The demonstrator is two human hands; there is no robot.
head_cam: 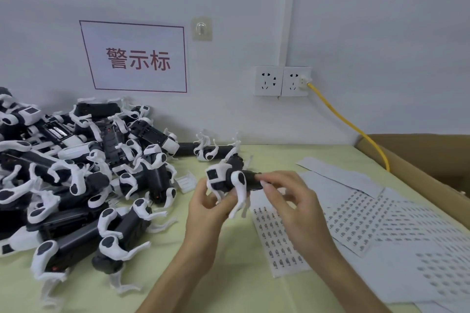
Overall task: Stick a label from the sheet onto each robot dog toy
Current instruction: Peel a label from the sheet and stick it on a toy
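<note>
Left hand (207, 204) cradles robot dog toy (230, 178) — right hand (287, 195) pinches its back.

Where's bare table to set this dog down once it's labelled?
Bare tabletop shows between the toy pile and the label sheets, under the forearms, and behind the held dog toward the wall. Left is crowded; sheets cover the right.

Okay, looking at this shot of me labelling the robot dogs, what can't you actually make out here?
All in the head view:
- Whether a label is on the robot dog toy: the right hand covers its dark body.
- Print on the label sheet: too small and blurred.
- How many toys are in the pile: they overlap, and the left edge cuts it.
- Inside of the cardboard box: cut by the right edge.
</note>
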